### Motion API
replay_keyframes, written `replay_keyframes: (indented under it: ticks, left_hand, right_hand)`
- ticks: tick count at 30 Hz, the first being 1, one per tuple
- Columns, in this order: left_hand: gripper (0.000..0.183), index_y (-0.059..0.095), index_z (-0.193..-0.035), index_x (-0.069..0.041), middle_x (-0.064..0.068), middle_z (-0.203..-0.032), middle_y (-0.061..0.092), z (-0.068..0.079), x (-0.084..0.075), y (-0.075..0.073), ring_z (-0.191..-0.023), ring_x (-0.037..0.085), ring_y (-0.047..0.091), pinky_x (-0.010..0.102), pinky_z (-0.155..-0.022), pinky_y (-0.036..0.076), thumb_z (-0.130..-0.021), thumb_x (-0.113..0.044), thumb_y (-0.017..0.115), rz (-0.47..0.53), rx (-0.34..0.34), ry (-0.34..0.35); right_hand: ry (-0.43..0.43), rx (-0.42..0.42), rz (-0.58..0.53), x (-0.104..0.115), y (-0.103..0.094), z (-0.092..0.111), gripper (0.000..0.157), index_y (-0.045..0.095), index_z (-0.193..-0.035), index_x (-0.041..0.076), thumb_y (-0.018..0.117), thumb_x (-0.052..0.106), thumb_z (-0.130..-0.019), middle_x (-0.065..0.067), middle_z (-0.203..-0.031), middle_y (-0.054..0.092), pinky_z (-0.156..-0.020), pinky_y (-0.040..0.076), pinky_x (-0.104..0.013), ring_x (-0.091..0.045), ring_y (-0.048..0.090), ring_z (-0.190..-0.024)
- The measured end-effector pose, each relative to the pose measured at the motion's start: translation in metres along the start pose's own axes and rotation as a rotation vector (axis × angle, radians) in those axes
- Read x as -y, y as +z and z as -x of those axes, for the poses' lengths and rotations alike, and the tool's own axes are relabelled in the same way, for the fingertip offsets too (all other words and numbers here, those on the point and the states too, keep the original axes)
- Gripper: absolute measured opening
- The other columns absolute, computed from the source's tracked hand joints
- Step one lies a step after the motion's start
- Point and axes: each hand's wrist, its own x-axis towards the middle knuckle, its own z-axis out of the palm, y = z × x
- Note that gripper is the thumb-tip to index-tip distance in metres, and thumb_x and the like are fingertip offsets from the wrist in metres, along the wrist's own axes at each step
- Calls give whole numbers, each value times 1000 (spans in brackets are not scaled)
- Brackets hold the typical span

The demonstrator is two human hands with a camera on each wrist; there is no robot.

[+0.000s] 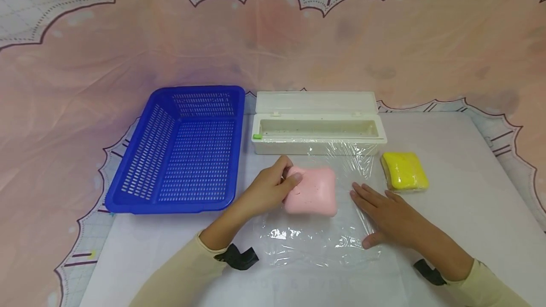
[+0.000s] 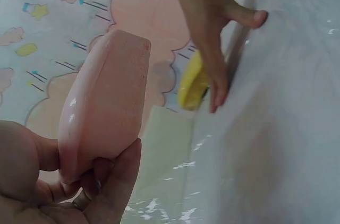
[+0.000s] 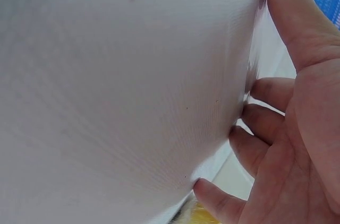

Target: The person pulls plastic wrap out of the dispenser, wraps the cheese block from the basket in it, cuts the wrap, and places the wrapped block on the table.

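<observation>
My left hand (image 1: 266,187) grips a pink pillow-shaped block (image 1: 315,192) by its left edge, thumb on top. In the left wrist view the block (image 2: 109,91) is tilted up, showing its rounded side. Below it, a clear sheet of cling film (image 1: 298,248) runs over the table from a white dispenser box (image 1: 315,148) with its lid up. My right hand (image 1: 390,217) rests its extended fingers on the film's right edge. The right wrist view shows these fingertips (image 3: 241,134) touching the film. A yellow block (image 1: 405,170) in clear wrap lies beyond the right hand.
A blue plastic basket (image 1: 240,155) with slotted sides stands at the left, next to the dispenser. White cloth (image 1: 460,193) covers the table. Behind hangs a patterned pink cloth (image 1: 213,46). Black straps (image 1: 239,257) hang at both wrists.
</observation>
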Motion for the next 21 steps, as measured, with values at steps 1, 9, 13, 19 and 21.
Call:
replay_keyframes:
  ticks: [1,9,13,19,21]
  left_hand:
    - [19,48,-107,-13,3,-79,60,-2,3,3,-68,14,55,26,-60,45,-105,-31,56,-7,2,-2]
    - [21,46,-101,-14,-1,-75,49,-15,21,21,-72,16,50,28,-62,40,-106,-33,54,-60,-10,-14]
    - [21,45,-100,-13,-1,-74,46,-20,28,27,-72,17,50,28,-61,39,-106,-31,54,-67,-15,-26]
    - [20,45,-99,-13,2,-74,51,-23,31,36,-74,20,53,29,-62,42,-105,-30,54,-110,-24,-40]
    - [20,45,-99,-13,3,-76,54,-24,32,39,-74,20,54,30,-62,42,-105,-29,55,-124,-29,-44]
  right_hand:
    - [-2,-2,-1,0,0,0,120,35,-159,12,69,80,-66,-12,-168,30,-111,35,-71,-37,32,-152]
    - [-6,-13,-18,0,0,1,120,34,-159,12,70,79,-66,-12,-167,30,-111,34,-71,-37,32,-152]
    - [-13,-21,-14,0,-1,1,120,35,-159,11,70,78,-67,-13,-167,30,-111,35,-71,-38,33,-151]
    - [-7,-7,-21,1,-2,1,119,33,-160,11,71,77,-68,-12,-168,28,-112,34,-71,-37,32,-152]
    - [-3,-4,-25,1,-2,1,119,33,-160,11,72,76,-68,-12,-168,29,-112,34,-71,-38,32,-152]
